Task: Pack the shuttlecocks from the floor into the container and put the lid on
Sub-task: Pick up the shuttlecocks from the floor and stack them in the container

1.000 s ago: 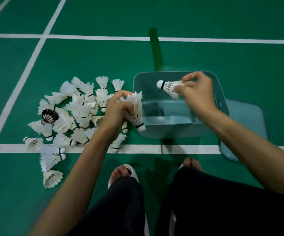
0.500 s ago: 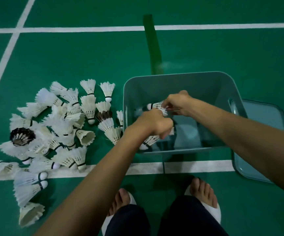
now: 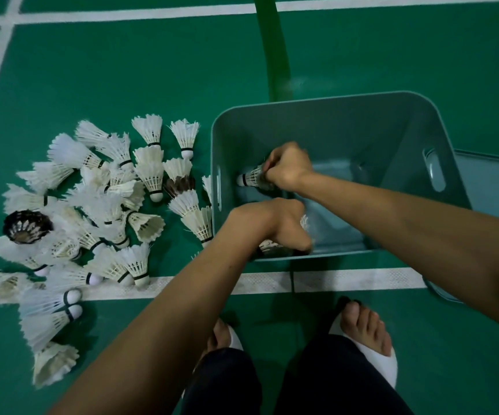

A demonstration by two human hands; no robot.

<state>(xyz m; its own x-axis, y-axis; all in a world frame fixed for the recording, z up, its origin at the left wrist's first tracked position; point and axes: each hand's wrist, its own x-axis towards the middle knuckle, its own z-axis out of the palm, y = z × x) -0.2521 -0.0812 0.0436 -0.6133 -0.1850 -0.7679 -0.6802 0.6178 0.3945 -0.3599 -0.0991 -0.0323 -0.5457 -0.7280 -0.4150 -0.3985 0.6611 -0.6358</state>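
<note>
From the head camera, looking down, a blue-grey plastic container [image 3: 332, 115] sits on the green floor [image 3: 122, 70]. It is a box with smooth walls, round corners and a handle hole in each short side.

Both hands are down inside it. The right hand [image 3: 287, 167] has a closed grip on one shuttlecock [image 3: 249, 176], and the round white tip points at the left wall of the box. The left hand [image 3: 275, 223] is near the front wall, with its grip closed around a small bunch of shuttlecocks [image 3: 272, 245]. The hand hides most of them, so I cannot tell how many there are.

The lid [image 3: 488, 181] lies flat on the floor, just to the right of the box. It has the same colour and round corners. The box and the right arm hide part of it.

A big pile of shuttlecocks [image 3: 107, 205] lies on the floor to the left of the box, and the closest ones touch its wall. They have white feathers in cone shapes, thin black bands and round white tips. They point every way and lie on top of each other. One dark shuttlecock [image 3: 26, 226] sits at the left side of the pile.

A rough white line [image 3: 347, 280] runs across the floor in front of the box, and some shuttlecocks lie on it. A shiny dark green stripe [image 3: 272, 55] runs away behind the box. At the bottom are two feet in white slippers [image 3: 383, 363].
</note>
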